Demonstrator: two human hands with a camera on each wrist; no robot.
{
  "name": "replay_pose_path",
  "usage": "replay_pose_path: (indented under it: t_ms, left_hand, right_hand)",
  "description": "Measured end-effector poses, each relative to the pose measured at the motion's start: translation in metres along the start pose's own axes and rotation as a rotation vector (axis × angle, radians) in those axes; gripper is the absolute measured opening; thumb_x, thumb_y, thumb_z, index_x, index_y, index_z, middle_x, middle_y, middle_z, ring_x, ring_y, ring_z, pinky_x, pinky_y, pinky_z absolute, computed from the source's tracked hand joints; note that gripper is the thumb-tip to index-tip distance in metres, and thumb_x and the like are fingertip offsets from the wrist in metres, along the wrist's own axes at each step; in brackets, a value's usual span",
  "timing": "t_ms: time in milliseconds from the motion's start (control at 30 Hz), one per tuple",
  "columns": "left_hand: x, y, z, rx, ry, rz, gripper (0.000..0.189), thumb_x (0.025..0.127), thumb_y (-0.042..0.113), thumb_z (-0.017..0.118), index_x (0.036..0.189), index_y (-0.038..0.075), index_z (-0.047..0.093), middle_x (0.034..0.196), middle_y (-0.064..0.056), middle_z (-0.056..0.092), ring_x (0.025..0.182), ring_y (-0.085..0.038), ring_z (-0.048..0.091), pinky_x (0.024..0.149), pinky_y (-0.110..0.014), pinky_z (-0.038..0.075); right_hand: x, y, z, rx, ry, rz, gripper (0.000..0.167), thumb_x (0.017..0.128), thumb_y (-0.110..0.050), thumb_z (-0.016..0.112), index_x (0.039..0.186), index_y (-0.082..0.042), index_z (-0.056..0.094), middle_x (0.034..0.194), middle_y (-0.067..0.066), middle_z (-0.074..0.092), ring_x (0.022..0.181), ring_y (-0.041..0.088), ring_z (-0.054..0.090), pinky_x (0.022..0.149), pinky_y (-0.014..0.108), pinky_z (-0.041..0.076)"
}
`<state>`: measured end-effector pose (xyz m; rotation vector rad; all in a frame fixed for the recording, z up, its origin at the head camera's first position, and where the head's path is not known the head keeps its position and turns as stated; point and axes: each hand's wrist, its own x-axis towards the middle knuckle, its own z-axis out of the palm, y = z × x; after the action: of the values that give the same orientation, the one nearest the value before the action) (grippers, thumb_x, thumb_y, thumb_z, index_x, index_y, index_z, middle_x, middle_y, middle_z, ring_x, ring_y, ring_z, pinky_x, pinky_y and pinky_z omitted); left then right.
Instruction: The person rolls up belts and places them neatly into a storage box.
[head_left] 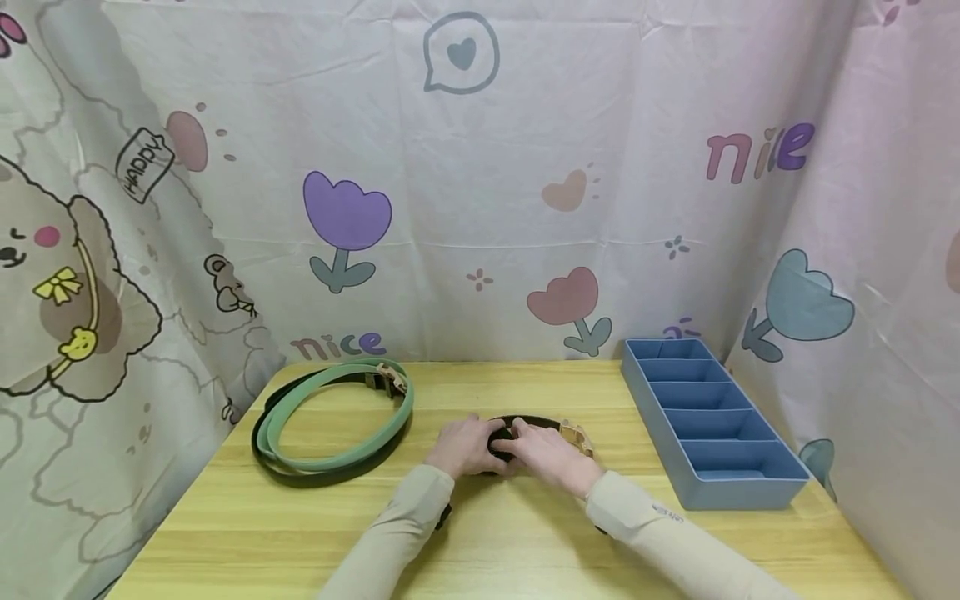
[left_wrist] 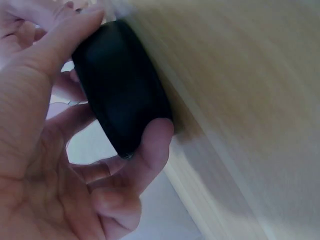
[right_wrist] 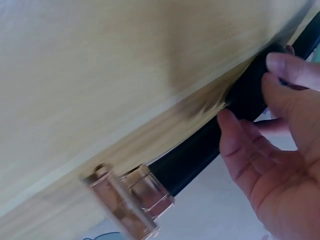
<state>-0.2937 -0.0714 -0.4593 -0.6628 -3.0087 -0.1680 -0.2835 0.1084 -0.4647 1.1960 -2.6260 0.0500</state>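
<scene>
A black belt (head_left: 528, 420) stands on edge at the middle of the table, part of it wound into a small coil (left_wrist: 122, 87). My left hand (head_left: 468, 446) grips the coil from the left, thumb on one side and fingertips round the other in the left wrist view. From the right, my right hand (head_left: 546, 452) pinches the coil with thumb and fingers. The loose end of the belt runs out past my right fingers to a gold-coloured buckle (right_wrist: 127, 200). Both hands meet at the coil and hide much of it in the head view.
To the left on the wooden table (head_left: 480, 550) lie a large looped green belt (head_left: 330, 460) and a dark belt (head_left: 311, 480), ringed together with buckles at the back. A blue-grey box (head_left: 678, 467) with several compartments stands at the right. A printed curtain (head_left: 465, 167) hangs behind.
</scene>
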Motion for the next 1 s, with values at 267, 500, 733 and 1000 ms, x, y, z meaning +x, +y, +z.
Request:
replay_pose_path:
  t_ms: [267, 500, 733, 1000]
  left_hand:
    - [-0.003, -0.002, -0.003, -0.033, -0.046, 0.025, 0.083, 0.068, 0.066, 0.077, 0.138, 0.030, 0.055, 0.105, -0.013, 0.062, 0.082, -0.022, 0.058, 0.066, -0.040, 0.050]
    - [-0.002, -0.005, -0.007, -0.164, -0.100, 0.027, 0.081, 0.068, 0.038, 0.085, 0.140, 0.019, 0.052, 0.109, -0.010, 0.058, 0.087, -0.021, 0.057, 0.079, -0.041, 0.050]
    - [0.000, 0.000, -0.005, -0.123, -0.045, -0.055, 0.094, 0.067, 0.054, 0.083, 0.145, 0.018, 0.045, 0.121, -0.015, 0.060, 0.101, -0.033, 0.062, 0.082, -0.052, 0.051]
    - [0.003, 0.004, 0.002, -0.058, 0.017, -0.133, 0.077, 0.065, 0.064, 0.078, 0.116, 0.010, 0.060, 0.102, -0.014, 0.062, 0.086, -0.030, 0.062, 0.069, -0.047, 0.052]
  right_hand:
    - [0.004, -0.001, -0.004, 0.000, -0.051, 0.036, 0.020, 0.090, -0.020, 0.068, 0.108, -0.028, 0.070, 0.101, 0.001, 0.059, 0.087, 0.013, 0.059, 0.061, 0.027, 0.050]
    - [0.005, 0.003, -0.003, -0.029, -0.059, 0.041, 0.023, 0.093, -0.023, 0.065, 0.115, -0.030, 0.070, 0.105, -0.001, 0.061, 0.092, 0.014, 0.060, 0.069, 0.031, 0.053]
    - [0.003, -0.001, 0.000, -0.033, -0.062, 0.007, 0.034, 0.092, -0.020, 0.066, 0.126, -0.023, 0.064, 0.122, 0.013, 0.064, 0.111, 0.026, 0.062, 0.080, 0.040, 0.057]
    - [0.000, -0.004, 0.006, -0.049, -0.027, 0.049, 0.043, 0.090, -0.007, 0.066, 0.130, -0.023, 0.063, 0.115, 0.008, 0.058, 0.103, 0.021, 0.059, 0.075, 0.035, 0.057]
